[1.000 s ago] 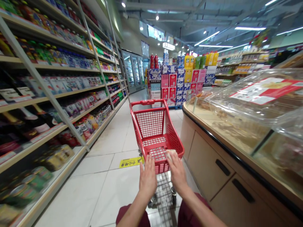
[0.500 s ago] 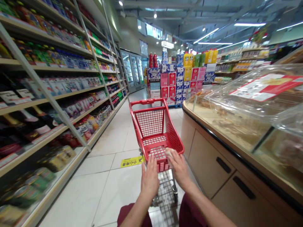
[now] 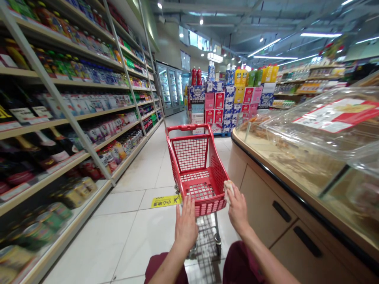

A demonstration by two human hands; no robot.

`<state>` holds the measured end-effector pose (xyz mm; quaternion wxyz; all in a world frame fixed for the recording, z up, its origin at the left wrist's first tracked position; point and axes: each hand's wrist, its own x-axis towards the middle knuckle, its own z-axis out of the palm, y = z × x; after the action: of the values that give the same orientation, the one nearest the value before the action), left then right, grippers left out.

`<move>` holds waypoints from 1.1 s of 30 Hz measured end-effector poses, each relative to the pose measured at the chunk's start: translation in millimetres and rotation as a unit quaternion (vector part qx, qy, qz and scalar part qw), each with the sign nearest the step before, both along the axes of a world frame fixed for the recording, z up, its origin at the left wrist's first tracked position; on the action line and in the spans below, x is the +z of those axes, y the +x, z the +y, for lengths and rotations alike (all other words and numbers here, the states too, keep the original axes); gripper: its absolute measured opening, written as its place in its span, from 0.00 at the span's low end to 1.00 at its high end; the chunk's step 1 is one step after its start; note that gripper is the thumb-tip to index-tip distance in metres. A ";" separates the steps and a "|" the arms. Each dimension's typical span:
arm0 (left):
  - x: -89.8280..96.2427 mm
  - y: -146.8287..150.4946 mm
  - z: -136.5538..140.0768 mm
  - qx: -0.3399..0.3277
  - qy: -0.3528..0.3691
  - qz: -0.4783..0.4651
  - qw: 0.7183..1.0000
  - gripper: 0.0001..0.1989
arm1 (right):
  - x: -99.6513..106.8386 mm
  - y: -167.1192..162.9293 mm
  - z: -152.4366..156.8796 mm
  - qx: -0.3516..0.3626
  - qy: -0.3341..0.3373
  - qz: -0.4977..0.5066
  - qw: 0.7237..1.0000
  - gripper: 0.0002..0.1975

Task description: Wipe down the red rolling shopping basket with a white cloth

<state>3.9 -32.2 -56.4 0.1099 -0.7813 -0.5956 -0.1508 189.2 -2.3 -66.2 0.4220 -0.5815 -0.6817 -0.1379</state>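
Note:
A red plastic shopping cart (image 3: 207, 175) stands on the floor in front of me, its basket holding nothing I can see. My left hand (image 3: 186, 223) lies with fingers stretched out against the left part of its near rim. At the near right corner, my right hand (image 3: 237, 205) presses a crumpled whitish cloth (image 3: 228, 191) to the rim, its fingers closed over it. The cart's metal legs and casters (image 3: 218, 238) show below the basket.
Drink shelves (image 3: 71, 86) line the left side. A display counter (image 3: 266, 189) with clear plastic covers (image 3: 322, 118) runs close along the right. Stacked drink cartons (image 3: 219, 104) stand ahead. A yellow floor sticker (image 3: 166, 201) lies left of the cart.
My right hand has slid the cloth rightward along the near rim to the right corner. My left hand stays at nearly the same spot on the rim.

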 end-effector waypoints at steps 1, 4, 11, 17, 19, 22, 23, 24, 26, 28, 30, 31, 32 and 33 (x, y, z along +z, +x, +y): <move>-1.7 0.6 0.7 0.001 0.004 -0.002 1.000 0.34 | 0.1 -7.0 -0.8 0.020 0.000 0.002 1.000 0.23; -4.9 0.6 3.1 0.006 0.016 -0.002 1.000 0.33 | -2.6 -39.5 -5.5 0.138 0.006 -0.025 0.990 0.24; -3.6 -14.3 4.8 -0.009 0.042 0.010 0.999 0.34 | 5.0 -15.6 5.3 0.073 0.030 0.016 0.997 0.21; -12.4 -10.0 4.7 0.016 0.067 -0.007 0.998 0.33 | -8.3 -59.7 -19.0 0.189 0.017 -0.025 0.981 0.25; -14.0 -12.7 4.1 0.011 0.065 -0.005 0.998 0.34 | -11.5 -63.1 -20.6 0.218 0.037 -0.032 0.975 0.25; -13.6 -17.1 2.8 -0.005 0.055 -0.004 0.998 0.36 | -6.2 -37.6 -9.8 0.157 0.040 0.014 0.987 0.23; -13.2 -17.4 2.5 -0.006 0.055 -0.004 0.998 0.36 | -3.1 -28.5 -5.3 0.124 0.037 0.031 0.991 0.22; -12.7 -17.0 2.3 -0.006 0.056 -0.004 0.998 0.36 | -0.4 -22.7 -1.9 0.096 0.033 0.042 0.994 0.22; -12.1 -15.0 2.1 -0.005 0.058 -0.003 0.998 0.36 | 2.4 -23.7 0.2 0.088 0.022 0.044 0.995 0.21; -12.1 -13.7 2.1 0.002 0.059 -0.001 0.998 0.36 | 1.3 -35.8 -2.5 0.132 0.010 0.028 0.991 0.21; -12.2 -14.6 2.0 0.008 0.058 0.006 0.998 0.36 | -0.6 -44.2 -4.7 0.176 0.016 0.009 0.984 0.22; -12.1 -15.6 2.0 0.009 0.057 0.011 0.998 0.36 | -0.8 -43.2 -4.5 0.181 0.022 0.006 0.983 0.21; -11.8 -16.5 1.9 0.007 0.057 0.015 0.998 0.37 | -0.4 -38.7 -3.3 0.171 0.026 0.008 0.985 0.21; -11.2 -16.9 1.9 0.005 0.057 0.016 0.998 0.37 | 0.5 -31.9 -1.4 0.152 0.027 0.014 0.988 0.20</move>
<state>-13.0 -30.3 -67.5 0.1649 -0.7733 -0.5878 -0.1713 157.3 -3.7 -65.7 0.4631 -0.4615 -0.7521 -0.0830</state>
